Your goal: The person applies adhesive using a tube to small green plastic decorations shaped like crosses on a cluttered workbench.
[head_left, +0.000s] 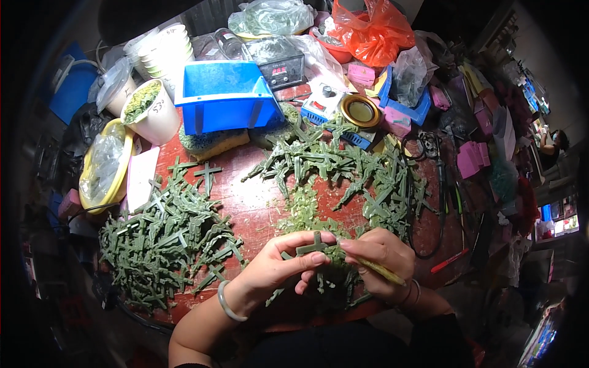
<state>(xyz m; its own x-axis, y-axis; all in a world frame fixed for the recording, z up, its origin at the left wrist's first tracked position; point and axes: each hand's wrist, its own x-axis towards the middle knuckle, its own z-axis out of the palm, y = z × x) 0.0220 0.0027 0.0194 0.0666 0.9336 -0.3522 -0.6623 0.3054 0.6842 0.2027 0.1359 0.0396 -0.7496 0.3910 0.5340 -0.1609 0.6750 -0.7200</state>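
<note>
Near the front edge of the red table, my left hand (279, 268) pinches a small green cross (313, 245) between thumb and fingers. My right hand (385, 260) grips a slim tool with a yellowish handle (381, 270), its front end close to the cross; the tip is too small to make out. Pale green shavings (304, 210) lie on the table just beyond both hands. A big heap of green crosses (162, 239) spreads to the left. Another pile of crosses (319, 156) curves across the back and down the right side.
A blue bin (227, 113) sits on sponges (215, 142) at the back. White tubs (153, 116) stand back left, above a yellow tray (126, 147). A digital control box (279, 64), a small heater unit with a brass-coloured ring (360, 112) and a red bag (374, 30) fill the back.
</note>
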